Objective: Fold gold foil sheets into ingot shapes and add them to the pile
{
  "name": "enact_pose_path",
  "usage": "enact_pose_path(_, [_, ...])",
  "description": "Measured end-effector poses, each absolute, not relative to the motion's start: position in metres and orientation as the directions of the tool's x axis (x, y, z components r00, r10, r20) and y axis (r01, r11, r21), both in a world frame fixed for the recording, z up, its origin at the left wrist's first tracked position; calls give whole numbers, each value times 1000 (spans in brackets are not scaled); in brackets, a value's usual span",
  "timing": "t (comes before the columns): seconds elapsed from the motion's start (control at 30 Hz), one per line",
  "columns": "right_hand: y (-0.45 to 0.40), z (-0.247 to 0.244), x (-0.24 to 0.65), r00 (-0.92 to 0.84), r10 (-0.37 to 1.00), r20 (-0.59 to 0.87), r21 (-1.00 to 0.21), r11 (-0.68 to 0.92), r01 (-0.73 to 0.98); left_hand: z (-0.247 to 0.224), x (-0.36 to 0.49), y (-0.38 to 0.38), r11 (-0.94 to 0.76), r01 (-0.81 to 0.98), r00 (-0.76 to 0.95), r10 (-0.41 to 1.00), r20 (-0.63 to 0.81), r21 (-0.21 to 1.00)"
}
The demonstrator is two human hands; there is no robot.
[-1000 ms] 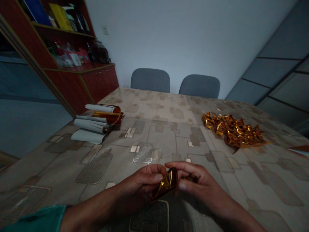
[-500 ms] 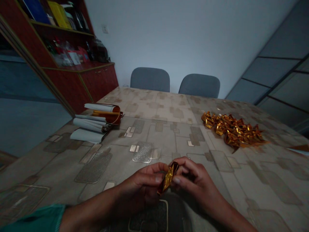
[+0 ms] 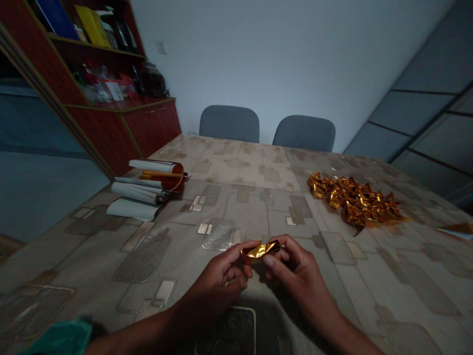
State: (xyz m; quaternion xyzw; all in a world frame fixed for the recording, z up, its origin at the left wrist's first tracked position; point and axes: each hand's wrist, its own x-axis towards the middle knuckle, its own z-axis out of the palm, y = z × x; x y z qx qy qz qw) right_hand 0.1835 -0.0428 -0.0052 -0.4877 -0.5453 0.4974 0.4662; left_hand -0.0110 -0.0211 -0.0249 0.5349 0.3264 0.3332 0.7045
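Observation:
A small folded gold foil paper ingot (image 3: 261, 250) is held lengthwise between my two hands, above the near part of the table. My right hand (image 3: 301, 273) pinches its right end between thumb and fingers. My left hand (image 3: 225, 276) is closed at the other end, with the index finger against the foil and the other fingers curled below. The underside of the piece is hidden. To the right on the table lies a cluster of several similar gold foil paper ingots (image 3: 356, 199).
A stack of folded white-and-gold paper sheets (image 3: 138, 207) lies at the left of the patterned table (image 3: 251, 207). Another paper piece (image 3: 458, 230) is at the right edge. Two grey chairs (image 3: 229, 123) stand beyond the table, and a red wooden cabinet (image 3: 148, 128) is at the back left.
The foil paper ingot has turned from a steep slant to nearly level. My left hand has shifted its fingers, its thumb coming away from the foil; my right hand keeps its pinch.

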Motion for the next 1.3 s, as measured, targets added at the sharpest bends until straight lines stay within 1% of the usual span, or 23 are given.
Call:
enact_pose_path(0.07, [-45, -4, 182, -82, 994, 68, -984, 80, 159, -17, -10, -23, 106, -50, 547, 835, -62, 993])
enact_pose_path(0.17, [-46, -1, 181, -103, 983, 150, -935, 174, 308, -5, -10, -22, -136, 88, 539, 840, 68, 987])
enact_pose_path(0.23, [-45, 1, 182, -124, 976, 178, -911, 211, 354, -2, -11, -19, -181, 121, 561, 824, 83, 976])
enact_pose_path(0.4, [-45, 3, 184, -133, 972, 195, -900, 231, 369, -11, -13, -17, -81, 88, 596, 803, 12, 993])
enact_pose_path(0.53, [-47, 2, 183, -108, 972, 209, -890, 235, 391, -13, -11, -18, 95, -13, 602, 796, -68, 995])
enact_pose_path(0.6, [-47, 0, 184, -85, 966, 243, -872, 255, 417, -11, -10, -18, 146, -37, 601, 794, -95, 989])
enact_pose_path(0.7, [-46, -1, 187, -97, 936, 339, -809, 343, 478, -8, -10, -18, 171, -35, 600, 792, -117, 985])
enact_pose_path(0.77, [-45, 0, 190, -153, 906, 395, -760, 416, 499, -9, -10, -16, 187, -33, 607, 784, -129, 982])
enact_pose_path(0.87, [-43, 6, 194, -252, 877, 409, -732, 480, 484, -11, -11, -13, 202, -31, 631, 763, -138, 979])
enact_pose_path(1.03, [-41, 11, 197, -290, 879, 378, -761, 474, 443, -10, -11, -12, 210, -20, 657, 740, -146, 977])
enact_pose_path(1.2, [-40, 10, 193, -251, 921, 298, -829, 380, 410, -7, -10, -13, 205, -15, 658, 739, -145, 979])
enact_pose_path(1.3, [-41, 7, 188, -238, 920, 311, -819, 387, 424, -7, -10, -14, 201, -13, 648, 748, -145, 980])
